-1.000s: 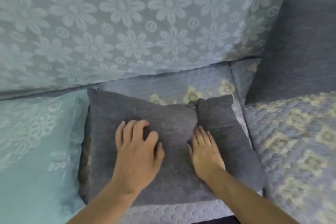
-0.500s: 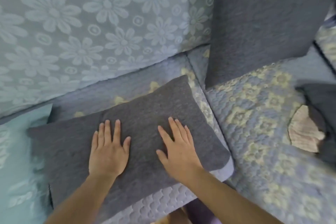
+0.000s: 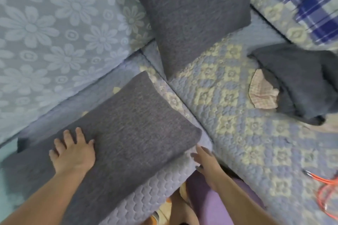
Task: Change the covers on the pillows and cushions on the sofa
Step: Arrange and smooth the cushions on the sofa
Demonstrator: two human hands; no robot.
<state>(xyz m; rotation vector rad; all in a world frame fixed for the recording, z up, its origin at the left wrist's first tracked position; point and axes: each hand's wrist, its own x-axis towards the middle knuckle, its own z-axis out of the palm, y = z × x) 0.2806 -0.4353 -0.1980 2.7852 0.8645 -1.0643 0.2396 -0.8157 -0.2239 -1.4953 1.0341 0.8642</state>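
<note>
Left hand (image 3: 73,151) flat on pillow (image 3: 117,133), fingers straight; right hand (image 3: 206,162) off its corner (blurred), open, holding nothing.

right hand (image 3: 204,162) motion-blurred, plaid pillow (image 3: 311,5) cut by right edge, orange cord (image 3: 325,186) likewise

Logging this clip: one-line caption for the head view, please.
Left hand flat on a grey pillow on the quilted sofa; right hand open off its corner.

open quilted seat (image 3: 247,124) lies right of the flat grey pillow (image 3: 128,124); an upright grey cushion (image 3: 193,18) blocks the back, crumpled dark covers (image 3: 300,82) and an orange cord (image 3: 327,188) crowd the right.
</note>
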